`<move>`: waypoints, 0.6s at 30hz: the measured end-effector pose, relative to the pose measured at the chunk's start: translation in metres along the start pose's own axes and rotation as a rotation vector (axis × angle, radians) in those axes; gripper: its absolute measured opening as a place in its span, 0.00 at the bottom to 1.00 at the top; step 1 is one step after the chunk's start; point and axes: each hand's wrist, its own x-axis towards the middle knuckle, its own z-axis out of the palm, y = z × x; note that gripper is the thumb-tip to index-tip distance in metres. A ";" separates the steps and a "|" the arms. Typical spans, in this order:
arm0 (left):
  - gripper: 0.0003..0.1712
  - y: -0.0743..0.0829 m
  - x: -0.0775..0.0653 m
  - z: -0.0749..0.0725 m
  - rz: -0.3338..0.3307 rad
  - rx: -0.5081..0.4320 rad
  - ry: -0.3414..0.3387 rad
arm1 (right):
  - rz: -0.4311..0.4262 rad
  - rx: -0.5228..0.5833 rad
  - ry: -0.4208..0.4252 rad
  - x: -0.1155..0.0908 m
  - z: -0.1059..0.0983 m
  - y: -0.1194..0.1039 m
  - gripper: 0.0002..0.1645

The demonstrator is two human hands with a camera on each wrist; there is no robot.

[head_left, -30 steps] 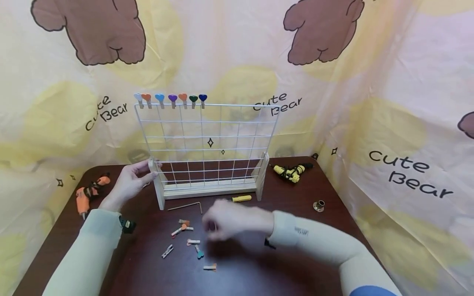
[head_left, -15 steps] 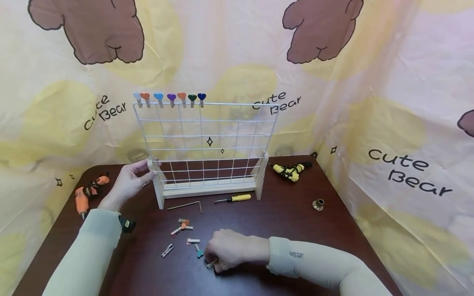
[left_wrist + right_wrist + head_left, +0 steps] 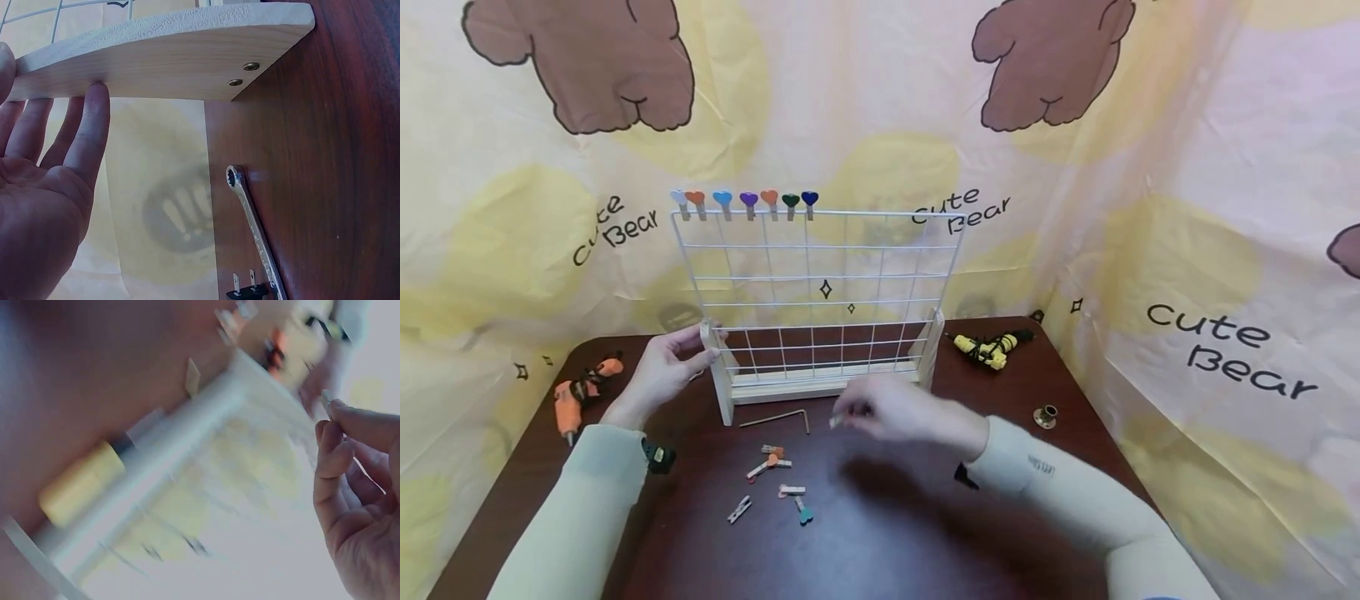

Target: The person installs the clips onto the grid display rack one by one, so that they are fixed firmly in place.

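My left hand (image 3: 666, 371) grips the left wooden post of the wire grid rack (image 3: 718, 379); in the left wrist view its fingers (image 3: 94, 115) lie on the post's far side, thumb at the picture's edge. My right hand (image 3: 887, 408) is raised in front of the rack's right half. Between thumb and forefinger it pinches a small clothespin (image 3: 326, 403), mostly hidden by the fingers. Several heart-topped clothespins, among them a purple one (image 3: 748, 200) and a dark blue one (image 3: 809, 200), are clipped along the left half of the rack's top wire.
More clothespins lie loose on the table, including a teal-heart one (image 3: 804, 512) and a plain one (image 3: 739, 509). An Allen key (image 3: 775, 418), an orange tool (image 3: 568, 408), a yellow tool (image 3: 988, 348) and a brass flange (image 3: 1045, 417) lie around. A wrench (image 3: 253, 222) is left of the rack.
My right hand picked up the clothespin with the orange heart from the front of the table and rose toward the rack. My left hand has kept its hold on the post.
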 end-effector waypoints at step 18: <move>0.26 0.000 0.001 -0.001 0.014 0.011 0.005 | 0.286 -0.023 0.299 0.110 -0.212 -0.016 0.04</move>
